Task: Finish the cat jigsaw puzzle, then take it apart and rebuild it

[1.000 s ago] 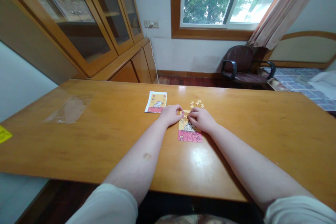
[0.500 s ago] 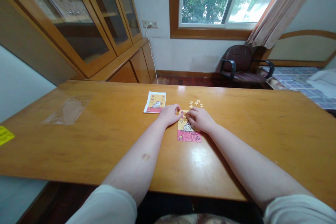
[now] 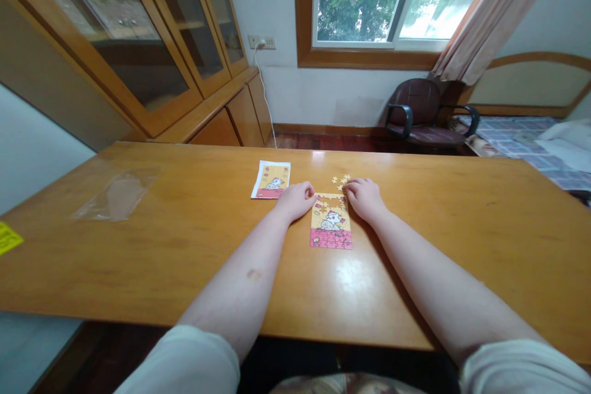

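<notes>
A partly assembled jigsaw puzzle lies on the table, pink below and yellow above, with a white cartoon animal in the middle. Gaps show in its upper rows. My left hand is curled at the puzzle's upper left corner, thumb and fingertips against its edge. Just beyond the upper right corner, my right hand has its bent fingertips down at the loose puzzle pieces; whether a piece is pinched there is hidden. A picture card with the same design lies left of the puzzle, beside my left hand.
The wooden table carries a clear plastic bag at the left and a yellow label near the left edge. Behind stand a glass-door cabinet and an armchair.
My right hand has moved from over the puzzle's upper part to the right, to the loose pieces, uncovering the picture. My left hand stays at the puzzle's corner.
</notes>
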The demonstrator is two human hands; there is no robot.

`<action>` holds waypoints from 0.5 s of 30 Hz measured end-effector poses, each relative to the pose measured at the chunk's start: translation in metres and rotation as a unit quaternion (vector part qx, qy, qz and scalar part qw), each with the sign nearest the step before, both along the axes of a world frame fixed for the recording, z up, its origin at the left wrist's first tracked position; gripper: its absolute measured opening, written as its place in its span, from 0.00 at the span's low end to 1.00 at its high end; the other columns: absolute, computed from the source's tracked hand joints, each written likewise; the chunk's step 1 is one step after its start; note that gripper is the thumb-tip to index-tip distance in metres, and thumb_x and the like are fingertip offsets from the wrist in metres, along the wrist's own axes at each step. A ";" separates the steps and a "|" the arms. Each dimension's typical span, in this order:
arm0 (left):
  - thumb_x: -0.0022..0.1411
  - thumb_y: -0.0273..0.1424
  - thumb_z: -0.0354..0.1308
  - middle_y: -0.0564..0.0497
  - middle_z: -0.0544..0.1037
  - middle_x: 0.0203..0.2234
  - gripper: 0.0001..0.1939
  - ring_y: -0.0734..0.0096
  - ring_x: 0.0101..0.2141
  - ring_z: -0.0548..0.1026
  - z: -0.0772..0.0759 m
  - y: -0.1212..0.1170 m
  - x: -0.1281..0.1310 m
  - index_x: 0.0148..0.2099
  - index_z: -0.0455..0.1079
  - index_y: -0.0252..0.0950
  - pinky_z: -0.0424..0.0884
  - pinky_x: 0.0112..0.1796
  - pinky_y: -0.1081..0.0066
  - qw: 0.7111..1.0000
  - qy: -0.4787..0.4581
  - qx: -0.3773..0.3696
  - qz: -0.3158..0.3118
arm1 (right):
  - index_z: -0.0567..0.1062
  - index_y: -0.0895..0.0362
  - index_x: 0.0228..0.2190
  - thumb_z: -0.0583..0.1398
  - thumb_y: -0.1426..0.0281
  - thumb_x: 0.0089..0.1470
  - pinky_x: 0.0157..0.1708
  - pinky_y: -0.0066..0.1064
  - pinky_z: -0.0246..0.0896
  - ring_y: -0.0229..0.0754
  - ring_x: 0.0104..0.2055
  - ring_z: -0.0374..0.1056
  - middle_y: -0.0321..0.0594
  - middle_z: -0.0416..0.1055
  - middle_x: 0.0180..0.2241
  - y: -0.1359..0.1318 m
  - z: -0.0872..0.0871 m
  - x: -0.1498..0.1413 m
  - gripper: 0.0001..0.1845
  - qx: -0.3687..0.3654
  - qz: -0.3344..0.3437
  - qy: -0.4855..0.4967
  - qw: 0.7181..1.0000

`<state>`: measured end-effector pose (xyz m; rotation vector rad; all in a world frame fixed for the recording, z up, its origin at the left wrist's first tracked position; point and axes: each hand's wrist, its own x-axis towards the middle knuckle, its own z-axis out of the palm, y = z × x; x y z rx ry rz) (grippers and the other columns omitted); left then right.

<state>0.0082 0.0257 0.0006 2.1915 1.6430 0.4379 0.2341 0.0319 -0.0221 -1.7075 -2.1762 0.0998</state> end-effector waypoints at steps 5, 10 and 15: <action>0.59 0.38 0.54 0.51 0.76 0.30 0.09 0.67 0.32 0.72 -0.002 0.001 -0.001 0.37 0.69 0.38 0.62 0.30 0.70 1.000 -0.006 0.001 0.000 | 0.79 0.55 0.37 0.53 0.74 0.53 0.45 0.35 0.57 0.46 0.43 0.67 0.43 0.76 0.40 0.008 0.000 0.016 0.16 0.025 -0.080 0.059 0.995; 0.59 0.38 0.54 0.51 0.76 0.30 0.09 0.67 0.32 0.72 -0.004 0.003 -0.002 0.37 0.69 0.39 0.61 0.29 0.71 1.000 -0.006 0.004 -0.004 | 0.80 0.55 0.33 0.57 0.65 0.53 0.42 0.34 0.59 0.46 0.40 0.68 0.42 0.75 0.35 0.005 0.002 0.015 0.12 0.018 -0.077 0.038 0.996; 0.59 0.37 0.53 0.51 0.75 0.29 0.09 0.68 0.31 0.72 -0.004 0.003 -0.002 0.36 0.69 0.38 0.61 0.29 0.71 1.000 -0.011 0.007 -0.007 | 0.81 0.52 0.33 0.58 0.65 0.54 0.41 0.33 0.58 0.45 0.40 0.68 0.42 0.75 0.37 0.003 0.003 0.013 0.11 -0.024 -0.049 0.010 0.998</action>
